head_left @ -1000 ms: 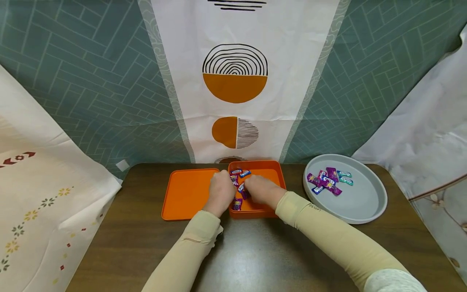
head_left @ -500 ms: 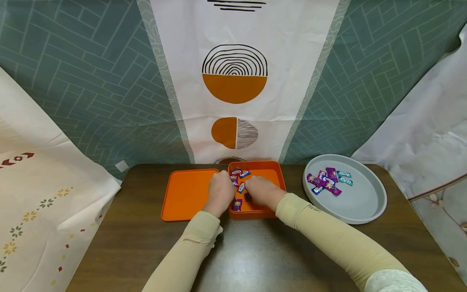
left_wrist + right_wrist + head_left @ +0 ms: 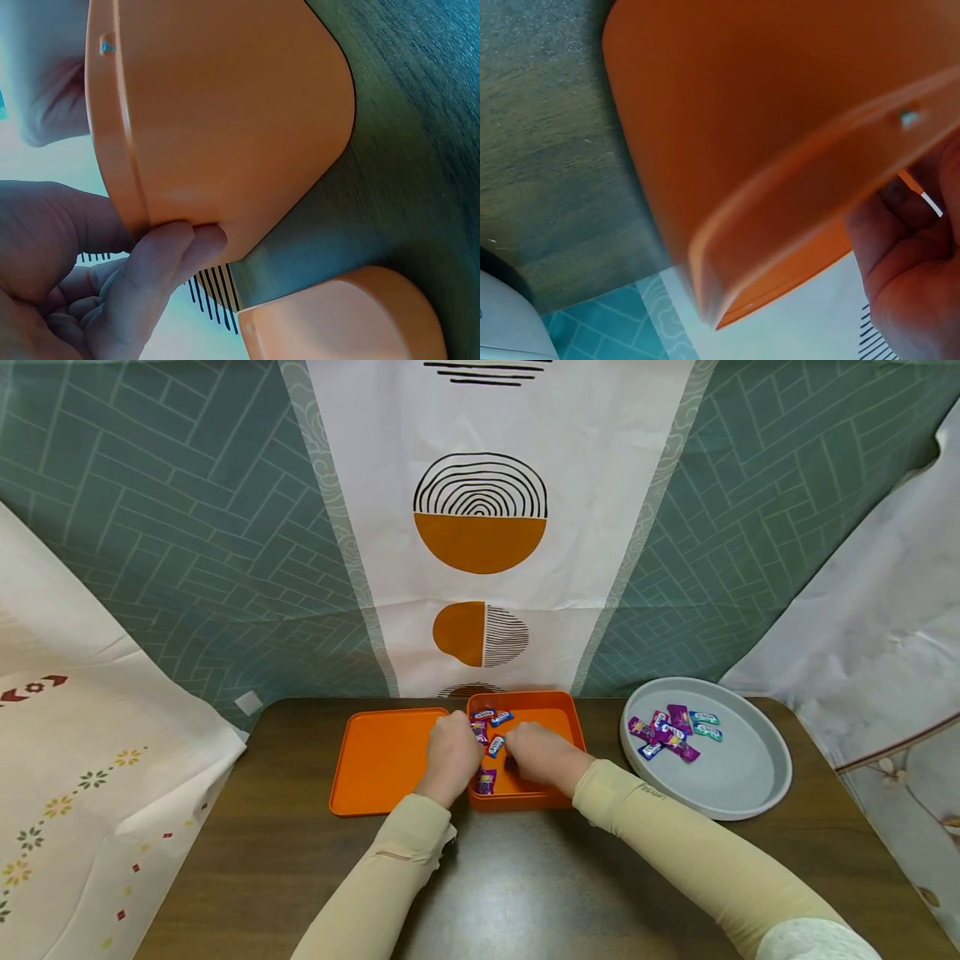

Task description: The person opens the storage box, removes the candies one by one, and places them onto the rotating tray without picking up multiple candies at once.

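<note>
In the head view, an orange box [image 3: 517, 802] stands at the table's middle with several wrapped candies inside. They include a blue-and-white one [image 3: 496, 745] and a purple one [image 3: 486, 782]. My left hand [image 3: 453, 747] grips the box's left side; the left wrist view shows thumb and fingers pinching its rim [image 3: 135, 187]. My right hand [image 3: 540, 752] reaches into the box with curled fingers. A dark purple candy [image 3: 512, 763] shows just under its fingertips, mostly hidden. The right wrist view has the box wall in front of those fingertips.
An orange lid [image 3: 386, 760] lies flat left of the box. On the right, a round grey tray [image 3: 750, 777] holds a pile of purple, blue and green candies [image 3: 671, 731]. A patterned cloth [image 3: 480, 635] hangs behind the table.
The purple candy by my right fingertips has shifted slightly right with them and is now mostly covered, leaving the blue-and-white candy fully visible. My left hand has stayed on the box.
</note>
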`<state>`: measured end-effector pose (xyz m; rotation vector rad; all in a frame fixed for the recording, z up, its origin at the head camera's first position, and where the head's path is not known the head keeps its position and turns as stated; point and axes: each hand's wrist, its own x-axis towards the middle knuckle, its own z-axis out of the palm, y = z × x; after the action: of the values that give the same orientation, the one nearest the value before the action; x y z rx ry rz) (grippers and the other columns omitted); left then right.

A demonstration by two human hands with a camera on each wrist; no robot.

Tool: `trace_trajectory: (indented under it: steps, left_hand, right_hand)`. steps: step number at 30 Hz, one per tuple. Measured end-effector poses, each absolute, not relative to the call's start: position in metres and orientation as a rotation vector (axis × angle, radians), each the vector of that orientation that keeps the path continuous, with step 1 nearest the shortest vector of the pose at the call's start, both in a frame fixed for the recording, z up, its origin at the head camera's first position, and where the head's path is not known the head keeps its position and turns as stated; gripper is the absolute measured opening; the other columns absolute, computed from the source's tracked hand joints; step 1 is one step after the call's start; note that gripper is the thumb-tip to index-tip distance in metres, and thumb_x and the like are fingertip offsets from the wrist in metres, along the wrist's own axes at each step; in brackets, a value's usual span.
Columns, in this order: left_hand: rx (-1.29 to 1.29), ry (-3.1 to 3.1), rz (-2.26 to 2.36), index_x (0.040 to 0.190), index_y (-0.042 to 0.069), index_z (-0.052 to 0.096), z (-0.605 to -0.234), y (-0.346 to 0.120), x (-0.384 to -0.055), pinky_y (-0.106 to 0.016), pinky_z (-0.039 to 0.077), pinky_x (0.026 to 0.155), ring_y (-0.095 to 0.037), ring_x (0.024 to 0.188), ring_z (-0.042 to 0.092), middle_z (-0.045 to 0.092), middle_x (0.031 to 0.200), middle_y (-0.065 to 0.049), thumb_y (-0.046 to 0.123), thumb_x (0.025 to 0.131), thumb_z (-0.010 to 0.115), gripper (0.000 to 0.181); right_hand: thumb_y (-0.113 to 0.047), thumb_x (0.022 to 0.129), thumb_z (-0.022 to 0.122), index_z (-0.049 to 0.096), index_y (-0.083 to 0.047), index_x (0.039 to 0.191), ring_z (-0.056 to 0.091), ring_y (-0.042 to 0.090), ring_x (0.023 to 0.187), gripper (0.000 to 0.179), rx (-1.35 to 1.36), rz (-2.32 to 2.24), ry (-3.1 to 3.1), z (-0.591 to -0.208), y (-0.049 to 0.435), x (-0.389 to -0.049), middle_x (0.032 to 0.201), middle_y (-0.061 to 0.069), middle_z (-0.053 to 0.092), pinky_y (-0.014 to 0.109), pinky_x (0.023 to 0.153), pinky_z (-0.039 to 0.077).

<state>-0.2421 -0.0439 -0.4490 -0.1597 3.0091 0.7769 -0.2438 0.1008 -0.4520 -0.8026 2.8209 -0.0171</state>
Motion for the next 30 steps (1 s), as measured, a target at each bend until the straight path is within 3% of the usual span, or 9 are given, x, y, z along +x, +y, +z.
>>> trace_trajectory:
  steps: [10, 19, 30]
  left_hand:
    - [-0.158, 3.005, 0.8, 0.099, -0.001, 0.062, -0.45, -0.044, -0.241, -0.036, 0.058, 0.06, -0.025, 0.069, 0.065, 0.066, 0.085, -0.014, 0.014, 0.073, 0.078, 0.034]
    - [-0.129, 3.01, 0.81, 0.1, -0.002, 0.062, -0.452, -0.044, -0.241, -0.035, 0.058, 0.058, -0.026, 0.068, 0.066, 0.067, 0.085, -0.015, 0.015, 0.072, 0.079, 0.037]
    - [-0.127, 3.023, 0.782, 0.097, -0.002, 0.064, -0.451, -0.045, -0.241, -0.035, 0.058, 0.055, -0.028, 0.068, 0.067, 0.068, 0.084, -0.015, 0.015, 0.072, 0.078, 0.034]
  right_hand:
    - [-0.008, 0.079, 0.071, 0.075, -0.012, 0.085, 0.063, 0.012, 0.073, 0.008, -0.831, -0.162, 2.854, -0.432, 0.119, -0.242, 0.082, -0.002, 0.071, 0.027, 0.076, 0.057]
    - [-0.011, 0.078, 0.073, 0.076, -0.012, 0.085, 0.065, 0.012, 0.073, 0.007, -0.812, -0.325, 2.942, -0.411, 0.158, -0.244, 0.082, -0.002, 0.072, 0.029, 0.075, 0.057]
    - [-0.011, 0.08, 0.073, 0.075, -0.007, 0.097, 0.065, 0.013, 0.072, 0.018, -0.598, -0.528, 2.986, -0.391, 0.217, -0.238, 0.093, 0.006, 0.073, 0.027, 0.066, 0.057]
